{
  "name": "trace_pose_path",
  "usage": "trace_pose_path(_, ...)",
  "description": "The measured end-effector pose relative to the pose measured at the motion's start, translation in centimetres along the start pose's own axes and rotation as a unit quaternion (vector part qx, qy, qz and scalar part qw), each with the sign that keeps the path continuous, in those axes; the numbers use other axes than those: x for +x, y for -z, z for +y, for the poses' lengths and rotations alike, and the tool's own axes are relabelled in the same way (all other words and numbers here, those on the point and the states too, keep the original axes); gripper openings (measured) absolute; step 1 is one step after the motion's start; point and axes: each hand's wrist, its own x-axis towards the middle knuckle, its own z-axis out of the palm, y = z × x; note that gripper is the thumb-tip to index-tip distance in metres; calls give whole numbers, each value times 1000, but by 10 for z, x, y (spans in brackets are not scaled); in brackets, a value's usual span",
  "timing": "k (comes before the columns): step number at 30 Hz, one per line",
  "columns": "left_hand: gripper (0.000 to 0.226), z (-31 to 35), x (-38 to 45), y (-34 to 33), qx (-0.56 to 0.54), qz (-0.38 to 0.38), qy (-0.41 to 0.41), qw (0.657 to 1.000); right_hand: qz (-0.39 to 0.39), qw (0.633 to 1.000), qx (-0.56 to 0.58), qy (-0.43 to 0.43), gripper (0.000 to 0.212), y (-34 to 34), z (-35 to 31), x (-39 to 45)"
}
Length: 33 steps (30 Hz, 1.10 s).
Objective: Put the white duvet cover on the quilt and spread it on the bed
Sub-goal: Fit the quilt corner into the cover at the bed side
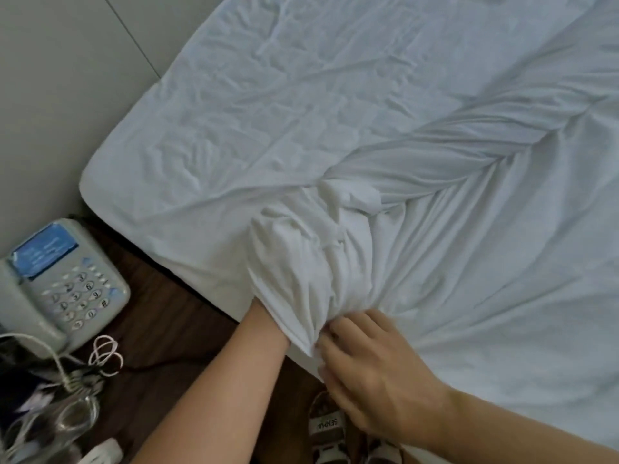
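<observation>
The right hand (371,370) is at the near edge of the bed (110,182), its fingers (338,333) curled into a bunch of white cloth, pinching the gathered edge of the white duvet cover (301,262). The left hand is out of sight: only the bare forearm (227,380) shows, running up into the cover from below, so the hand sits somewhere inside the bundle and I cannot tell whether it is open or gripping anything. The cover is bunched thickly over that arm like a sleeve, and from the bunch long tight folds fan away to the right and up across the mattress, as if the cloth were drawn toward the hands. The rest of the bed is white and wrinkled; I cannot separate the quilt from the sheet beneath by looking, and no plain quilt corner shows. By my reckoning the job is in its early or middle part: the person seems to be reaching inside the cover, perhaps for a corner, while the cover is far from flat, so fitting the quilt, shaking it down and spreading it all remain. Left of the bed is a dark wooden desk (167,316) with a pale push-button telephone (57,283), its cord, a loop of white cable (105,354) and some clear wrapping. Sandalled feet (328,426) show below the right wrist.
</observation>
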Motion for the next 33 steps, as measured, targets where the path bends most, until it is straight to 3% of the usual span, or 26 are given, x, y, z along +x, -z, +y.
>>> trace_pose_path(1,49,-4,-3,5,25,-25,-23,999,-8,996,81,-39,26,11,5,2)
trace_pose_path(3,50,-11,-18,9,18,-80,-53,995,72,965,208,-142,15,31,19,8)
trace_pose_path(4,48,-12,-24,13,3,-99,-89,991,126,961,183,-167,18,37,28,13)
trace_pose_path(5,48,-18,-30,17,7,-107,-149,983,157,963,125,-182,42,41,37,20)
trace_pose_path(6,50,-24,-38,22,48,-124,-240,962,148,969,71,-184,65,42,49,29)
trace_pose_path(8,56,-39,-55,26,237,-137,-392,878,71,980,-29,-185,91,52,65,51)
trace_pose_path(10,59,-53,-56,29,360,-105,-459,805,-11,983,-104,-151,104,58,85,74)
trace_pose_path(11,52,-59,-47,31,364,-63,-470,801,-47,983,-129,-120,107,61,95,85)
trace_pose_path(12,37,-61,-40,33,338,-17,-473,813,-73,983,-146,-85,109,63,106,93)
trace_pose_path(14,20,-55,-28,34,206,63,-425,879,-102,982,-152,-47,115,66,131,105)
trace_pose_path(16,24,-45,-15,35,3,78,-282,956,-95,982,-157,-49,112,70,153,110)
trace_pose_path(18,27,-37,-5,40,-105,57,-157,980,-71,978,-192,-37,90,65,162,118)
trace_pose_path(20,34,-37,6,47,-123,39,-101,987,-114,967,-219,-53,73,62,160,133)
trace_pose_path(23,33,-39,24,59,-91,62,-85,990,-170,969,-82,-157,54,77,163,170)
trace_pose_path(25,29,-38,32,64,-52,75,-84,992,-278,925,57,-252,41,91,176,202)
trace_pose_path(27,29,-43,31,62,-20,96,-81,992,-335,892,79,-293,41,90,184,220)
trace_pose_path(29,34,-52,23,59,-16,112,-89,990,-311,907,-15,-282,46,73,183,224)
trace_pose_path(31,56,-62,10,53,17,160,-157,974,-195,938,-124,-260,45,55,168,219)
trace_pose_path(33,65,-75,-6,48,126,249,-307,910,-58,960,-187,-198,37,45,152,201)
